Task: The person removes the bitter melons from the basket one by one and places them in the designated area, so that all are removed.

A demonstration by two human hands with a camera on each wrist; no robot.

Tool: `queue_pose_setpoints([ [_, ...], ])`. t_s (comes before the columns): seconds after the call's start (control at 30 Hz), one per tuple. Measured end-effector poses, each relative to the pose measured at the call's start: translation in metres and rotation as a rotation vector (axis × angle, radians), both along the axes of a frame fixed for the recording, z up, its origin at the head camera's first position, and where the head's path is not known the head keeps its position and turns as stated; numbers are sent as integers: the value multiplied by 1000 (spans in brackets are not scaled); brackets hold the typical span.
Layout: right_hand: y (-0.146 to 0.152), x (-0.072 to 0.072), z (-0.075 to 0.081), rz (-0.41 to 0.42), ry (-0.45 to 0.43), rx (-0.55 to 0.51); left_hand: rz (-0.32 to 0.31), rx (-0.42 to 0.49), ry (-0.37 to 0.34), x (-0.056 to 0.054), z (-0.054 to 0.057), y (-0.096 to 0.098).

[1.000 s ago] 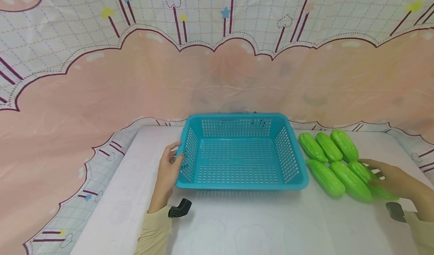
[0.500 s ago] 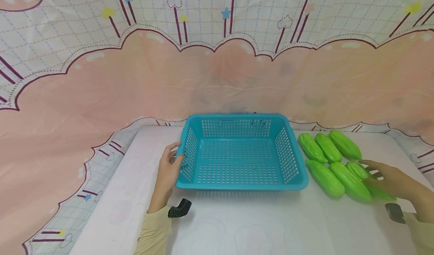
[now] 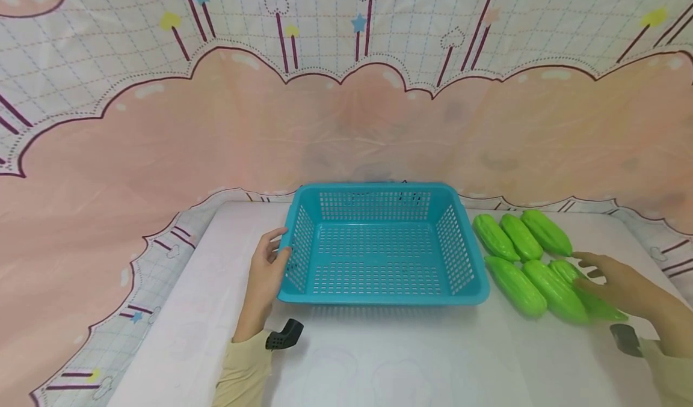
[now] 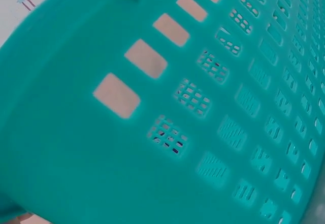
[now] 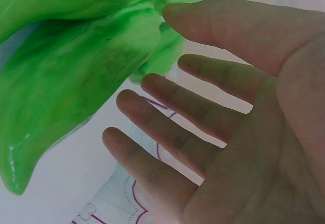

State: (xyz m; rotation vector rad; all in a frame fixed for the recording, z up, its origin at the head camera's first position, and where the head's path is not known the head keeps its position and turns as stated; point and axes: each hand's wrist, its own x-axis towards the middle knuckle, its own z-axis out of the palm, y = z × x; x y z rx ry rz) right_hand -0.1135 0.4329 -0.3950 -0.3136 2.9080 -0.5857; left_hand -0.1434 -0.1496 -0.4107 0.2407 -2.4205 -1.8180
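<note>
A blue-green perforated plastic basket (image 3: 379, 303) stands on the white table. At its left side, my left hand (image 3: 265, 272) grips the rim, thumb and fingertips at the edge; the left wrist view is filled by the basket wall (image 4: 127, 168). To the basket's right lie several glossy green gourd-like vegetables in two rows. My right hand (image 3: 617, 282) is beside the rightmost front gourd (image 3: 595, 302). Seen close up, the right hand (image 5: 218, 122) has its fingers spread and fairly straight, holding nothing; its thumb tip overlaps the gourd (image 5: 76, 71) in view, and contact is unclear.
Behind the table hangs a patterned cloth (image 3: 346, 130) in pink and white. The white tabletop (image 3: 390, 359) extends in front of the basket. Black wrist mounts (image 3: 285, 335) sit at both wrists.
The rear right gourd has turned, its near end swinging right. My right hand stays beside the front right gourd. My left hand stays at the rim; the whole view has shifted slightly.
</note>
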Motion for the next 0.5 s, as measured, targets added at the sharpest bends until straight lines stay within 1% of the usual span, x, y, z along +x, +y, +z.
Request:
queue_pose_setpoints([
  [0.2, -7, 1, 5, -21, 15, 0, 36, -30, 26, 0, 1, -2],
  [0.37, -19, 1, 13, 1, 86, -17, 57, -50, 61, 3, 4, -6],
  [0.5, -29, -1, 21, 19, 140, -31, 85, -76, 102, 7, 7, -11],
])
